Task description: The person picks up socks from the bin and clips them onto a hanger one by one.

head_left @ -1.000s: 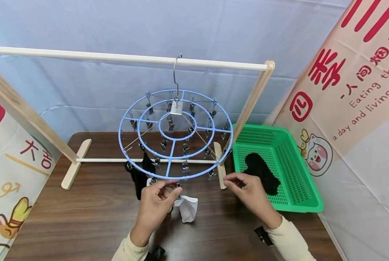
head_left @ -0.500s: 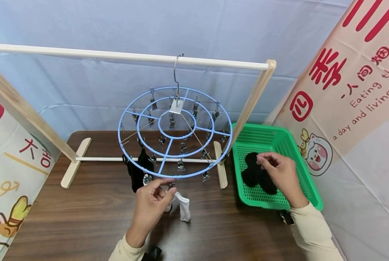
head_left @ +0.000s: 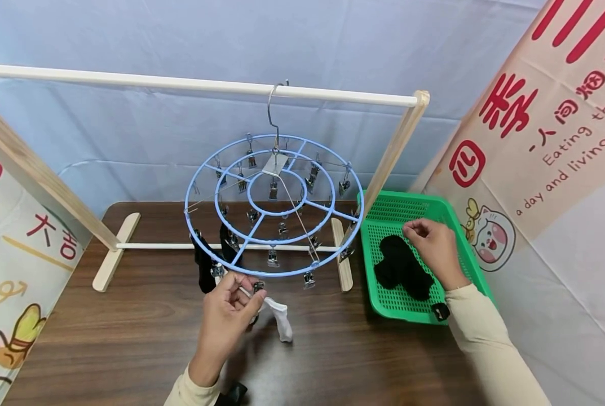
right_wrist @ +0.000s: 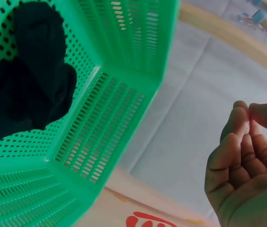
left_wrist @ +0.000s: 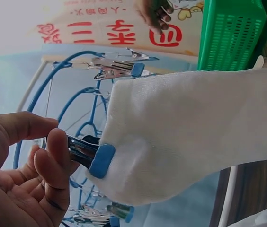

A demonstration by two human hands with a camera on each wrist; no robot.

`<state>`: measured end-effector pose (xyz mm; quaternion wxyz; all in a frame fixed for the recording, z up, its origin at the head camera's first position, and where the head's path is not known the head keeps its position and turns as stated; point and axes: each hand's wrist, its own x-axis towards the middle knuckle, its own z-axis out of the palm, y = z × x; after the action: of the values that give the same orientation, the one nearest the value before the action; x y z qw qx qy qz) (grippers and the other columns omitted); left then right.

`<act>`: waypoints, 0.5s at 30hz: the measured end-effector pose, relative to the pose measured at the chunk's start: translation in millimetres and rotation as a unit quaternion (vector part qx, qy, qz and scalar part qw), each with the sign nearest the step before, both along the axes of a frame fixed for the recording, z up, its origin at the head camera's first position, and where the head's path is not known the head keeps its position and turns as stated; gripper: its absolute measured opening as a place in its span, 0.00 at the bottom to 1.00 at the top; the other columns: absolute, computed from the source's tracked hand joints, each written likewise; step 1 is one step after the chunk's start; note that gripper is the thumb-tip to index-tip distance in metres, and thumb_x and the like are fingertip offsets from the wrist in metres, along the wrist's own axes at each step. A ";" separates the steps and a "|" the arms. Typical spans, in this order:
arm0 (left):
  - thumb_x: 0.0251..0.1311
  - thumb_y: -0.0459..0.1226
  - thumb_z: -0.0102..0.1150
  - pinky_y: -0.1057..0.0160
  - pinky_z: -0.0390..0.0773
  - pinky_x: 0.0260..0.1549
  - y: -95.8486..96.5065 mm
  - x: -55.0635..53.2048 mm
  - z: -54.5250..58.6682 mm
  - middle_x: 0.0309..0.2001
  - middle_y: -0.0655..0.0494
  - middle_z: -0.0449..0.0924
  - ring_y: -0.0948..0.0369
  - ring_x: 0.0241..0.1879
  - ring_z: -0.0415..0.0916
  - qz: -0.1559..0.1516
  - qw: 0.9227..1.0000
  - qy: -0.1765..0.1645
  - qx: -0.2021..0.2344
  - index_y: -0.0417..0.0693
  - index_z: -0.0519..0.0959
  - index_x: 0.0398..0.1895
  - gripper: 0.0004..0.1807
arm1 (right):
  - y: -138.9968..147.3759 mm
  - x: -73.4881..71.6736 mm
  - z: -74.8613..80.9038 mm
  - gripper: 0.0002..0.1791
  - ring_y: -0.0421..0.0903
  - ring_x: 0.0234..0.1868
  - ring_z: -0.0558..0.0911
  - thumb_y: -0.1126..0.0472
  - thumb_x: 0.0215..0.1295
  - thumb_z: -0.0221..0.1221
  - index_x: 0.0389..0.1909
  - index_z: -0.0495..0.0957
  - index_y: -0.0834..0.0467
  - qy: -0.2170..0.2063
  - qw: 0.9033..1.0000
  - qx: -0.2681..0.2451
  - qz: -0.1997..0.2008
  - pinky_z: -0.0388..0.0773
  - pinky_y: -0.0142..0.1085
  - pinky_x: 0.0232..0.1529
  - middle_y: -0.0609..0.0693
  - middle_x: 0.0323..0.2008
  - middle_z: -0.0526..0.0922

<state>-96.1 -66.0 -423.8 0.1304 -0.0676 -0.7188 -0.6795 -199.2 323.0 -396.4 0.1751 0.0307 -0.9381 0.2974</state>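
Observation:
My left hand pinches a metal clip with blue tips, below the front rim of a round blue clip hanger. The clip bites one end of a white sock, which dangles over the table. Over the green basket, my right hand hovers with its fingers loosely curled, thumb near the index fingertip, and nothing between them. Black socks lie bunched in the basket beneath it. Other black socks hang from clips at the hanger's left front, partly hidden behind the ring.
A white rail on a wooden stand carries the hanger by its hook. Several clips dangle from the rings. The stand's low crossbar runs behind the socks, above the brown table. Printed cloth stands on both sides.
My right hand has moved right from near the hanger to above the basket. The hanger has turned, its front swinging left, while my left hand shifts slightly left with the clip and white sock.

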 end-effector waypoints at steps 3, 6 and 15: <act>0.49 0.24 0.70 0.73 0.65 0.08 -1.3 -0.6 -0.9 0.24 0.50 0.80 0.69 0.13 0.65 0.009 1.000 0.017 -0.008 0.40 0.70 0.22 0.15 | 3.1 -10.0 -1.4 0.10 0.43 0.25 0.76 0.58 0.68 0.59 0.38 0.85 0.60 -0.022 1.000 0.005 -0.008 0.70 0.37 0.25 0.53 0.28 0.84; 0.48 0.23 0.69 0.73 0.64 0.11 -2.6 -1.5 -2.1 0.29 0.48 0.82 0.70 0.15 0.63 0.016 0.999 0.036 -0.023 0.42 0.70 0.19 0.16 | 7.0 -17.9 -3.9 0.11 0.45 0.24 0.76 0.57 0.69 0.57 0.39 0.84 0.60 -0.051 0.999 0.006 -0.017 0.69 0.39 0.25 0.55 0.30 0.84; 0.46 0.19 0.67 0.73 0.68 0.12 -7.9 -1.6 -1.0 0.33 0.50 0.84 0.67 0.17 0.69 0.013 1.000 0.020 -0.010 0.42 0.74 0.22 0.14 | 19.1 -36.5 -23.9 0.11 0.53 0.25 0.80 0.61 0.68 0.55 0.39 0.82 0.64 -0.126 0.992 0.016 -0.019 0.72 0.40 0.24 0.57 0.28 0.84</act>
<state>-97.6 -73.9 -424.8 0.1529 -0.0729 -0.7236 -0.6691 -235.7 342.1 -420.3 0.0609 -0.0221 -0.9578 0.2801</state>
